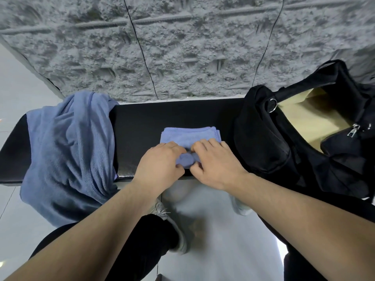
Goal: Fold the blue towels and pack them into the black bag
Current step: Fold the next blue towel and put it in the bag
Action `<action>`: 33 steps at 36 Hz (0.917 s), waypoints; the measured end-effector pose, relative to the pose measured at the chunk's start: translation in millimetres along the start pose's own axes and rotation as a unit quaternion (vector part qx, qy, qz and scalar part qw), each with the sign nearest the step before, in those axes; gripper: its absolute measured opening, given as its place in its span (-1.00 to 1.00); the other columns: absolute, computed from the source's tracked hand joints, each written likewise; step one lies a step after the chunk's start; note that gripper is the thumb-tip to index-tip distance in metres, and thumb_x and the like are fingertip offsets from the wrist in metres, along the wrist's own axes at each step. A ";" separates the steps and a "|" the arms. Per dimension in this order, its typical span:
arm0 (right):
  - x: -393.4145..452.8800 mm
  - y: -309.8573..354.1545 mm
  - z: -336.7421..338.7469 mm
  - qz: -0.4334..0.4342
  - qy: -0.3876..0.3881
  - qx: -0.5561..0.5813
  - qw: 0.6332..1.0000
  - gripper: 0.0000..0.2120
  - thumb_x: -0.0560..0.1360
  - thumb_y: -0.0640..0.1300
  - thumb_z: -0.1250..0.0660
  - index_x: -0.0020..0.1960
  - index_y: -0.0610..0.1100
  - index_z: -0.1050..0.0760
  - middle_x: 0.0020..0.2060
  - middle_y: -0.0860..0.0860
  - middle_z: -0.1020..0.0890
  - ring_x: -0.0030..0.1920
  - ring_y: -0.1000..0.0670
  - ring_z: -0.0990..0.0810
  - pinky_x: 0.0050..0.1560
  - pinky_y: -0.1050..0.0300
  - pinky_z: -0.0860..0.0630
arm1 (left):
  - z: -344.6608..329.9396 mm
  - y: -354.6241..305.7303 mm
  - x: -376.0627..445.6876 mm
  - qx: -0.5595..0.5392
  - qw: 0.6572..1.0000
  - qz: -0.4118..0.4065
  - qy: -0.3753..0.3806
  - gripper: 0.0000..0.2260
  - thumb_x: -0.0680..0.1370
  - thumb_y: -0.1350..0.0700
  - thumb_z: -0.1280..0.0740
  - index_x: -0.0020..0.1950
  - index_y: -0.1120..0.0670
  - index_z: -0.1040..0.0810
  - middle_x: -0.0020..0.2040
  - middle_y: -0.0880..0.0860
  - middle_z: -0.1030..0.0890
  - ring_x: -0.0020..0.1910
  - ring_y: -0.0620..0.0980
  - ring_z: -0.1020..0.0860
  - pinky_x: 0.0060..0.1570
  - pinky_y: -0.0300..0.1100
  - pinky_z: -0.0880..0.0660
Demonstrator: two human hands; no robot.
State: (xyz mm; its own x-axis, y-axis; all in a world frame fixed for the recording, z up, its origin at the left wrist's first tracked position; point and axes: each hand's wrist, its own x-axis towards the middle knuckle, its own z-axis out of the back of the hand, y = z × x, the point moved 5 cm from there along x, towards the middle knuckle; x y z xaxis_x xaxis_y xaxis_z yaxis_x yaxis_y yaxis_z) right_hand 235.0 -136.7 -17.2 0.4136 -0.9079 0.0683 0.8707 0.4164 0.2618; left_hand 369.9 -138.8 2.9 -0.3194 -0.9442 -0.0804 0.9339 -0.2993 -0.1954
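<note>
A rough grey textured wall (182, 47), crossed by thin dark seams and embossed ridges, fills the upper half of the frame. Below it, a black padded bench (174, 114) runs across the middle. Pale glossy floor tiles (213, 230) reflect soft light at lower centre and far left.

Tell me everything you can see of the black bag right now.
The black bag sits on the right end of the black bench, slumped and soft, of dark fabric. Its top is unzipped and gapes open, showing a tan lining with nothing visible inside. A silver ring joins a strap near the opening, and a metal zipper pull hangs on the right. Neither hand touches it; its right side runs out of frame.
</note>
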 end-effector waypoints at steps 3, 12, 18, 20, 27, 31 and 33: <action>-3.8 3.3 5.9 0.003 -0.028 -0.024 0.999 -0.64 0.37 0.00 -0.09 0.04 -0.10 -0.51 -0.13 0.03 -0.55 -0.10 -0.09 -0.47 -0.08 0.06 -0.27 | 2.0 1.4 1.2 -0.020 1.000 0.011 -0.009 -0.84 0.46 0.12 -0.31 0.03 0.04 -0.58 -0.13 -0.05 -0.51 -0.16 0.03 -0.43 -0.23 -0.17 -0.23; -16.3 6.7 0.5 0.035 -0.025 -0.059 0.997 -0.61 0.28 -0.19 -0.34 0.11 -0.10 -0.50 -0.09 0.03 -0.53 -0.12 -0.09 -0.47 -0.16 0.06 -0.35 | 4.6 -0.4 -0.5 -0.107 0.993 0.044 0.013 -0.91 0.47 0.15 -0.28 -0.13 -0.05 -0.47 -0.30 -0.11 -0.42 -0.27 -0.04 -0.41 -0.41 -0.36 -0.20; -21.2 10.0 0.7 0.054 -0.026 -0.043 0.997 -0.66 0.36 -0.08 -0.15 0.08 -0.12 -0.51 -0.16 0.03 -0.53 -0.17 -0.07 -0.45 -0.13 0.04 -0.39 | -1.6 1.8 -3.0 -0.159 0.982 0.081 0.058 -0.89 0.50 0.15 -0.28 -0.05 0.09 -0.59 -0.35 -0.07 -0.45 -0.37 -0.12 -0.40 -0.43 -0.32 -0.27; -20.7 11.0 -0.4 0.051 -0.018 -0.033 0.998 -0.66 0.37 -0.04 -0.12 0.04 -0.14 -0.52 -0.21 0.02 -0.53 -0.21 -0.07 -0.45 -0.15 0.02 -0.43 | -4.6 1.6 -3.1 -0.169 0.980 0.073 0.072 -0.91 0.51 0.15 -0.26 -0.11 0.07 -0.55 -0.34 -0.06 -0.46 -0.33 -0.09 -0.41 -0.41 -0.30 -0.26; -6.9 9.5 -1.7 0.029 -0.005 -0.004 1.000 -0.65 0.36 0.04 -0.07 -0.07 -0.13 -0.51 -0.30 0.00 -0.58 -0.33 -0.11 -0.49 -0.27 0.03 -0.45 | -14.1 -2.9 -8.5 -0.019 1.000 0.001 0.015 -0.53 0.37 -0.09 0.05 0.12 0.00 -0.48 0.00 -0.10 -0.50 0.03 0.00 -0.43 -0.04 -0.13 -0.27; 1.6 8.1 -2.8 0.022 0.068 -0.016 0.997 -0.54 0.44 0.15 0.05 0.09 -0.09 -0.43 -0.04 0.00 -0.61 -0.03 -0.12 -0.55 -0.14 0.08 -0.28 | -2.4 -5.8 -11.8 0.015 0.996 -0.025 -0.084 -0.67 0.28 0.01 -0.27 0.01 0.04 -0.52 -0.09 -0.05 -0.52 -0.12 0.06 -0.48 -0.15 -0.14 -0.30; 4.1 4.9 -5.1 0.019 0.076 -0.003 0.997 -0.66 0.48 0.16 -0.01 0.05 -0.05 -0.35 0.02 0.01 -0.58 0.05 -0.09 -0.51 -0.10 0.08 -0.27 | -3.0 -4.4 -12.0 0.042 0.994 -0.044 -0.087 -0.64 0.22 0.02 -0.35 0.00 0.05 -0.53 -0.11 -0.03 -0.52 -0.16 0.06 -0.48 -0.21 -0.13 -0.34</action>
State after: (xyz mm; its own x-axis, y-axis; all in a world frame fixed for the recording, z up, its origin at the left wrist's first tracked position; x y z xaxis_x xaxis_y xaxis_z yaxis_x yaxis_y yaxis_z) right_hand 242.3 -138.1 -20.5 0.4818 -0.8736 -0.0680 0.8549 0.4516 0.2552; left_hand 369.1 -125.8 1.8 -0.3747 -0.9212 0.1044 0.9160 -0.3853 -0.1120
